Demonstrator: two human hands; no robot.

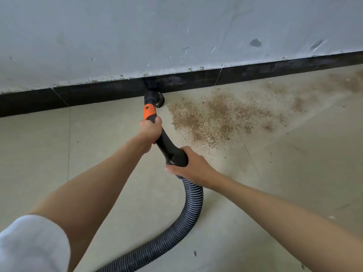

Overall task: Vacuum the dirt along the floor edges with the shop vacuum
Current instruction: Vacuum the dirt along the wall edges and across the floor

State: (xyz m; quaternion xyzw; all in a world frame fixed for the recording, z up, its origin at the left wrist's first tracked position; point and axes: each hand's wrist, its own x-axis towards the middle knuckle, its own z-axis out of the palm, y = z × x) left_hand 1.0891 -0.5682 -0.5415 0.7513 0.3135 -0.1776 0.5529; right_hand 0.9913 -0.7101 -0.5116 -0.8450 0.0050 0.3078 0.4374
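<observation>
— While the brush nozzle [155, 99] sits at the foot of the black baseboard [98, 95], which step would you say is in hand?

— The vacuuming itself, I'd judge. Going left to right: the tiled floor [39, 144] left of the nozzle looks free of grit, the nozzle touches the floor right where it meets the baseboard, and the brown dirt [212, 116] begins just beside it and spreads away rightward along the edge.

— And the grips?

— The left hand [150, 130] has its fingers wrapped round the black handle [165, 142] just below the orange collar [149, 111]. The right hand [192, 165] grips the lower end of the handle, where the ribbed hose [188, 209] joins — thumb across the top, fingers underneath.

— Next move?

— It calls for sliding the nozzle right into the main patch, keeping it low and tight against the baseboard, with the hose free to trail. Most of the dirt remains, I'd say.

— Counts?

— One nozzle, one handle, one hose, two hands. One large dirt patch, plus fainter scatters farther right toward the wall [196, 26] — I can't count those exactly. The vacuum's canister is out of view.
</observation>
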